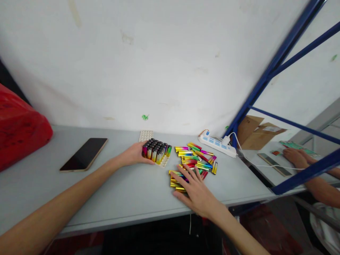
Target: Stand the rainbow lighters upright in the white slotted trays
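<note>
Several upright lighters (157, 150) with dark tops stand packed together on a pale holed tray (164, 161). My left hand (138, 153) holds the left side of this block, its fingers partly hidden behind it. To the right, a loose heap of shiny, colourful lighters (195, 156) lies flat on the grey table. My right hand (194, 190) rests palm down over the near part of the heap, fingers spread, touching several lighters. Behind the upright block, part of a white holed tray (146, 135) shows.
A dark phone (84, 154) lies at the left, near a red bag (21, 127). A white power strip (217, 144) sits at the back right by a blue metal frame (252, 101). Beyond it are a cardboard box (255, 132) and another person's hands (294, 157).
</note>
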`<action>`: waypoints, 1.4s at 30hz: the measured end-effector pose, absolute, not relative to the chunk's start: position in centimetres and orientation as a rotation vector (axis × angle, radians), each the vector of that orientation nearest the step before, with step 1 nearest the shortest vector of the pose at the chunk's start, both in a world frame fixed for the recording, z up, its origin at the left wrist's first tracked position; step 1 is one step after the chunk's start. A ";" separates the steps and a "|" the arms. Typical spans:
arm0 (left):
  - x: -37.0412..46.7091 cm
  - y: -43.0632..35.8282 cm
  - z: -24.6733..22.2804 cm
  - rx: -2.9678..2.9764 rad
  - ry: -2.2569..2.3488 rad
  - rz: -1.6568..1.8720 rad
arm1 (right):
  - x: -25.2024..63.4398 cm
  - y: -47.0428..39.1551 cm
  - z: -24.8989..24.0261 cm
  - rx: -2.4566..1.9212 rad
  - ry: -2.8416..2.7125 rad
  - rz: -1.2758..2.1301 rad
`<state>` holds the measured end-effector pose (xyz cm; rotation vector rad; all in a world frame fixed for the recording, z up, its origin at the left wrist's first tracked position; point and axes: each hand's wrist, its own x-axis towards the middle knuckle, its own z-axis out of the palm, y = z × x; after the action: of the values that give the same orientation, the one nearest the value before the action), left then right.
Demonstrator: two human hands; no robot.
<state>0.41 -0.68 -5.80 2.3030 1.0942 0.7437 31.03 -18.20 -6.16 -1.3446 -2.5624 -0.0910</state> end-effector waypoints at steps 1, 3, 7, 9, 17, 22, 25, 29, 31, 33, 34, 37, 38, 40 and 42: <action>0.4 -0.7 -5.7 2.301 1.113 0.736 | 31.0 -17.6 -6.5 -1.373 -2.534 -0.097; 0.4 -0.7 -5.6 2.307 1.151 0.720 | 30.7 -16.4 -7.0 -1.419 -2.467 -0.123; 0.4 -0.6 -5.4 2.314 1.191 0.728 | 29.9 -14.1 -7.2 -1.453 -2.358 -0.200; 0.3 -0.7 -5.3 2.303 1.209 0.728 | 29.8 -12.8 -7.1 -1.459 -2.319 -0.250; 0.2 -0.9 -5.1 2.317 1.231 0.706 | 29.9 -7.9 -6.7 -1.528 -2.277 -0.354; 0.2 -1.1 -5.0 2.331 1.197 0.718 | 29.7 -6.0 -5.7 -1.561 -2.252 -0.349; 0.2 -1.3 -4.9 2.311 1.197 0.711 | 29.6 -4.2 -3.9 -1.629 -2.113 -0.160; 0.2 -1.2 -5.0 2.291 1.198 0.711 | 28.9 -1.0 -1.8 -1.533 -1.918 0.149; 0.1 -1.0 -5.2 2.310 1.204 0.706 | 28.4 0.0 -1.6 -1.435 -1.871 0.286; 0.1 -0.9 -5.4 2.328 1.219 0.700 | 28.1 0.2 -2.0 -1.340 -1.848 0.399; 0.0 -0.8 -5.5 2.330 1.226 0.699 | 28.0 0.1 -2.3 -1.301 -1.835 0.438; 0.1 -0.9 -5.5 2.318 1.208 0.700 | 28.2 -0.9 -3.2 -1.234 -1.739 0.494; 0.1 -1.0 -5.4 2.308 1.204 0.702 | 28.4 -1.1 -3.5 -1.226 -1.699 0.513; 0.2 -1.2 -5.2 2.289 1.212 0.705 | 28.6 -1.3 -3.7 -1.215 -1.630 0.554; 0.2 -1.3 -5.1 2.295 1.218 0.701 | 28.6 -1.2 -3.8 -1.200 -1.586 0.618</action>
<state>0.18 -1.26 -5.13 2.2948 1.2177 0.7015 28.60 -1.23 -3.82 -1.1997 -1.5864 0.6177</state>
